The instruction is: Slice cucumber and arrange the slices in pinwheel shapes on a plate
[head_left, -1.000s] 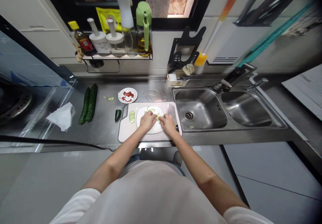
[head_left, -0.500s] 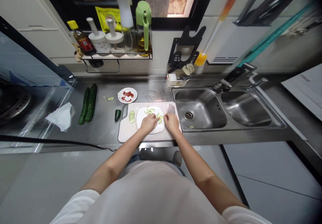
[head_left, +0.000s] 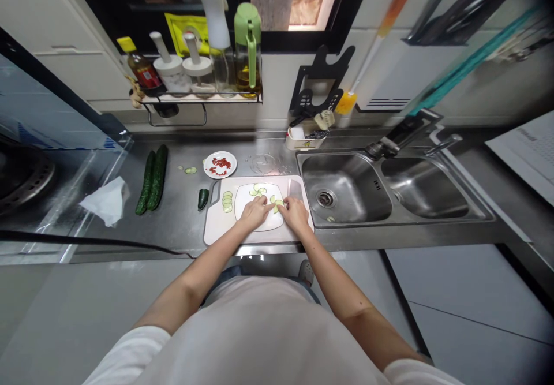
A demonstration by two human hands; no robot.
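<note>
A white square plate (head_left: 246,223) rests on a light cutting board (head_left: 216,232), with two small groups of thin cucumber slices (head_left: 258,190) arranged on it. My left hand (head_left: 254,213) is over the plate, its thumb stretched to the right-hand group and apart from the other fingers. From the other side, my right hand (head_left: 296,214) pinches a cucumber slice (head_left: 279,203) at the plate's right edge. More slices lie in an overlapping row (head_left: 227,201) on the board, left of the plate. A knife blade (head_left: 295,186) appears to lie behind my right hand, mostly hidden.
A saucer (head_left: 234,168) with chopped red bits stands behind the board. To the left are a cucumber end (head_left: 203,198), two whole cucumbers (head_left: 152,180) and a crumpled white cloth or tissue (head_left: 106,200). A double sink (head_left: 346,191) adjoins the board's right side. Bottles fill a rack (head_left: 203,99) above.
My right fingers have shifted slightly at the plate's right edge, and the slices under them lie a little differently. My left hand has barely moved.
</note>
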